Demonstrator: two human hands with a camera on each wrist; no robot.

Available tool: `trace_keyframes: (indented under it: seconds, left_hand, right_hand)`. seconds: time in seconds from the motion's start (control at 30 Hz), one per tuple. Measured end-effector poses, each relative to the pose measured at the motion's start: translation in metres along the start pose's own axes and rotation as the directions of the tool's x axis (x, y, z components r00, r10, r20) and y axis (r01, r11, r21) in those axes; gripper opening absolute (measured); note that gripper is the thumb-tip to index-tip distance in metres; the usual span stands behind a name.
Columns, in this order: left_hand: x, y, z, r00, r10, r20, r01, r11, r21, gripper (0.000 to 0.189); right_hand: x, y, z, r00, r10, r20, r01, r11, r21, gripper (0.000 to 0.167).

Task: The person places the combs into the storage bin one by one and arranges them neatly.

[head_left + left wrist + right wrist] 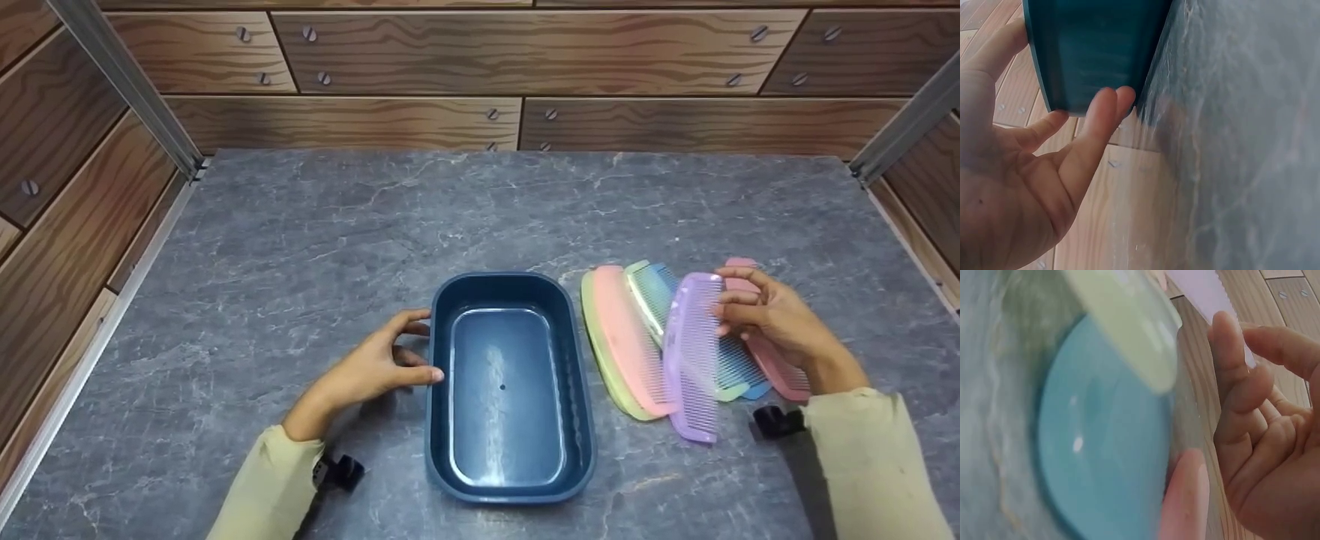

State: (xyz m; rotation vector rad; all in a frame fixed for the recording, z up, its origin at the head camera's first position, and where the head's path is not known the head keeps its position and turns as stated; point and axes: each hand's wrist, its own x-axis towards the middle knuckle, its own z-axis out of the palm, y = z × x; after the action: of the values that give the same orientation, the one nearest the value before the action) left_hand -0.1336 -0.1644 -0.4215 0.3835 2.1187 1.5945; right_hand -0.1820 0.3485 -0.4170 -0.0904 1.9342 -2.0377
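Observation:
On the table lies a spread of combs: a yellow-green one (621, 400) under a pink one (624, 337), green (1134, 332) and blue (1100, 439) ones in the middle, and a darker pink one (780, 369) at the right. My right hand (784, 326) pinches a purple comb (686, 352) by its toothed edge near the top, held over the others. A dark blue rectangular plastic bin (502, 420) stands left of the combs. My left hand (364, 367) touches its left side, thumb at the rim and spread fingers (1086, 140) along the outer wall.
Grey marbled table (360, 217) extends behind the bin. Wood-patterned panels (525, 52) close off the back and sides, with metal posts (135, 90) at the corners. A small black device (339, 472) is on each wrist.

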Motion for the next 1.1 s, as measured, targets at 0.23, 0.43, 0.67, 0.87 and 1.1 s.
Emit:
trace_keyframes:
  seconds: [0.23,0.43,0.67,0.87,1.1]
  left_hand:
    - [-0.001,0.000,0.000,1.000,0.010,-0.003,-0.010,1.000,0.013,0.086]
    - [0.000,0.000,0.001,1.000,0.000,0.001,0.000,1.000,0.005,0.088]
    - [0.000,-0.001,0.001,1.000,0.003,0.002,-0.003,1.000,0.005,0.089]
    - [0.000,-0.001,0.001,1.000,0.005,0.000,-0.005,1.000,0.010,0.088]
    - [0.000,-0.002,0.000,1.000,0.012,-0.003,-0.012,1.000,0.023,0.086]
  right_hand:
    - [-0.001,-0.007,0.009,0.999,-0.037,-0.025,0.037,0.999,0.014,0.043]
    - [0.000,-0.018,0.020,0.997,-0.075,-0.005,0.075,0.991,0.115,0.042]
    - [0.003,-0.033,0.044,0.990,-0.131,0.051,0.125,0.986,0.110,0.042]
    - [0.008,-0.043,0.067,0.987,-0.126,0.105,0.115,0.988,0.104,0.044]
    - [0.014,-0.055,0.092,0.980,-0.115,0.160,0.102,0.991,0.090,0.047]
